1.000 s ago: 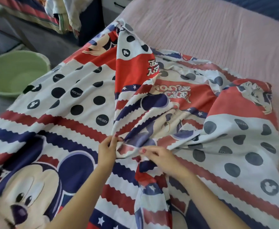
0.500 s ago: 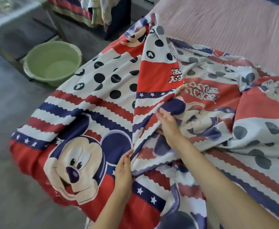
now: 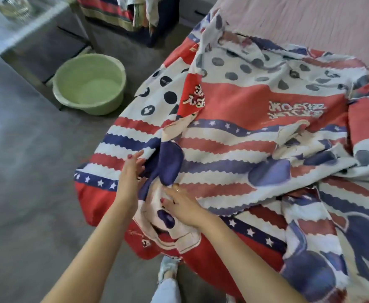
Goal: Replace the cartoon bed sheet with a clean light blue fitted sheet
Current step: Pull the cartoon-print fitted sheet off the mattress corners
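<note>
The cartoon bed sheet, printed in red, white and navy stripes, stars, dots and a mouse face, lies bunched and partly folded over itself across the near corner of the bed, below the exposed pink mattress cover. The left hand rests on the sheet with fingers extended. The right hand presses flat on the mouse print; its fingertips are hidden under a fold. Motion blur softens the lettering.

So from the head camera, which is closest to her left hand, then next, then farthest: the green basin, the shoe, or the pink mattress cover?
From the left hand:
1. Green basin, on the floor up and to its left; the shoe, on the floor below the hand, is too close to call against it.
2. Pink mattress cover, bared at the bed's far end, clearly farthest.
</note>
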